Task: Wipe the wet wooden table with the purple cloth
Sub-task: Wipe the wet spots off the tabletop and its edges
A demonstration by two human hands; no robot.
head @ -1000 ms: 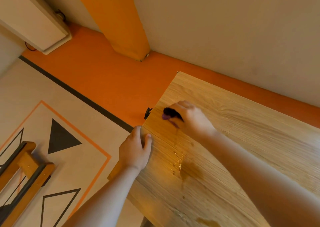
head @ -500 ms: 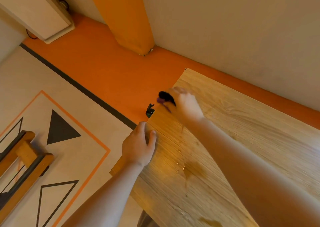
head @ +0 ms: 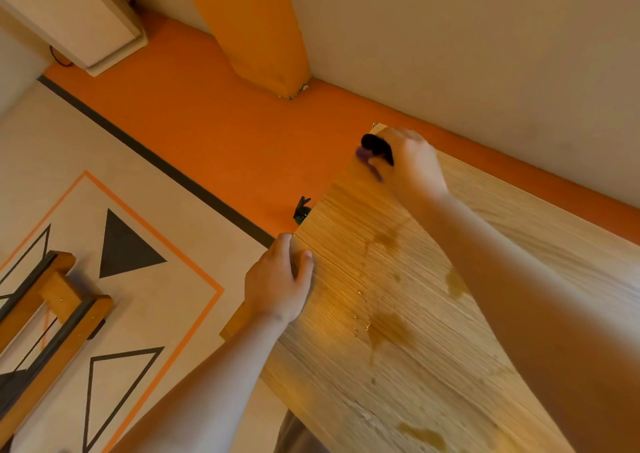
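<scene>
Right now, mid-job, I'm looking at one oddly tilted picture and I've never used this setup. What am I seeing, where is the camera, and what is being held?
There is no machine here: these are a person's two bare arms. The single picture comes from a wide-angle camera worn on the person's head, looking forward and down, so the room looks tilted. The large pale surface is the wooden table, with wet patches and droplets down its middle. The right hand, reaching to the far corner, holds the purple cloth bunched against the wood. The left hand grips the table's left edge, thumb on top. A small black object sits farther along that edge. Everything left of the table is floor.
</scene>
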